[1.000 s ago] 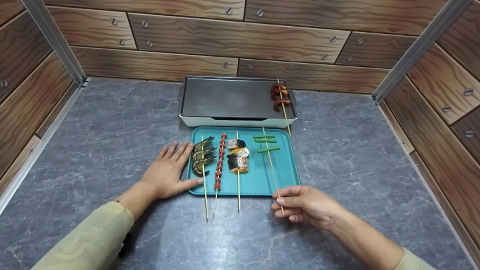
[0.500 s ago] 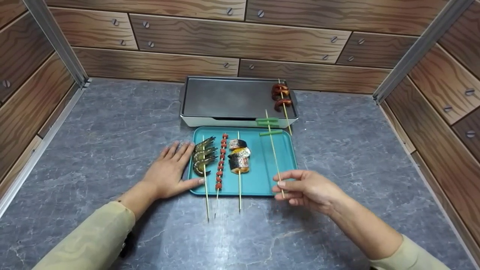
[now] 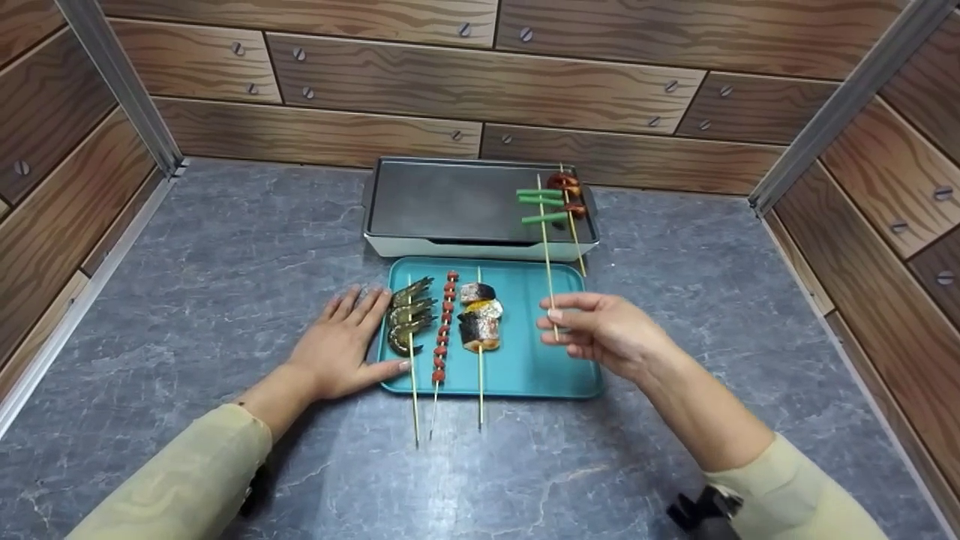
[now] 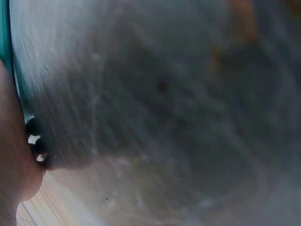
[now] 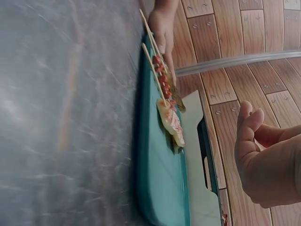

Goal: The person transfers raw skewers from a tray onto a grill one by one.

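Observation:
In the head view my right hand [image 3: 611, 330] pinches the lower end of a skewer with several green stalk pieces [image 3: 543, 220]. Those pieces overlap the right part of a dark griddle [image 3: 442, 199], left of a skewer of reddish-brown octopus-like curls [image 3: 564, 182]. My left hand [image 3: 337, 349] lies with fingers spread at the left edge of a teal tray [image 3: 525, 375], thumb by the stick of a shrimp skewer [image 3: 409, 315]. Beside that lie a skewer of small red pieces [image 3: 442, 330] and one of fish chunks [image 3: 478, 326]. The right wrist view shows my right hand [image 5: 263, 160] raised above the tray.
The griddle, with a pale base [image 3: 397, 246], stands directly behind the tray. Wood-patterned panels [image 3: 375, 75] enclose the grey marbled tabletop [image 3: 247, 247] at the back and sides. Skewer sticks jut over the tray's front rim.
My right hand has lifted the green stalk skewer off the tray and carried it forward, its pieces now over the griddle. My left hand has stayed at the tray's left edge.

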`<control>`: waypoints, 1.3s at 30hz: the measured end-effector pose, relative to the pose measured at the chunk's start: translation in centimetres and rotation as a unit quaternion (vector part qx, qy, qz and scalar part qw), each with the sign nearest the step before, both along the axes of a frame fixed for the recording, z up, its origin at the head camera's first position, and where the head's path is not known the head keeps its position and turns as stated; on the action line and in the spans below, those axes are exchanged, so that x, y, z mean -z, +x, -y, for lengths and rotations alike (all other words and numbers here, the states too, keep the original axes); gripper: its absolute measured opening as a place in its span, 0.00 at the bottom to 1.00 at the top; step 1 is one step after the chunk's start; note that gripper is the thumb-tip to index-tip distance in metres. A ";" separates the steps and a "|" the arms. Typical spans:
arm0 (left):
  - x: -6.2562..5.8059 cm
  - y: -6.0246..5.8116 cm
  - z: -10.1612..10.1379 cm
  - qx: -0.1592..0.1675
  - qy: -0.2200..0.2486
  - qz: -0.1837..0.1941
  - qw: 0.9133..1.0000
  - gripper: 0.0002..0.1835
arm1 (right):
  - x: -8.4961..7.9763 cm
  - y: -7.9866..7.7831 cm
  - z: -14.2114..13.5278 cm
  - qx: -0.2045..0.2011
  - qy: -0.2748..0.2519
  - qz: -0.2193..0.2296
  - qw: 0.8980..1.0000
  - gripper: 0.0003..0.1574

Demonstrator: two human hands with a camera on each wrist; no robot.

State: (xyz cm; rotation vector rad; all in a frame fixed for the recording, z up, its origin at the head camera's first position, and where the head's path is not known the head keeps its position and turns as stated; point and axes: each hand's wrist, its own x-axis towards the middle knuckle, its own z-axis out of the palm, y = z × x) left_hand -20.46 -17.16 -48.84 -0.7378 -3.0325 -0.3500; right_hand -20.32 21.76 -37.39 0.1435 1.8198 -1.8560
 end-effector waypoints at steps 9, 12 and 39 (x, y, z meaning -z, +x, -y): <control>0.0 0.0 0.1 -0.001 -0.006 0.009 1.000 0.64 | 0.0 -3.2 1.3 0.026 0.025 -0.011 0.999 0.30; 0.0 0.1 0.2 -0.002 -0.005 0.008 1.000 0.64 | 0.0 -4.1 1.7 0.034 0.022 -0.013 0.999 0.30; 0.1 0.0 0.1 0.000 0.003 0.000 1.000 0.64 | 1.8 -9.1 2.9 0.086 -0.019 0.015 0.996 0.29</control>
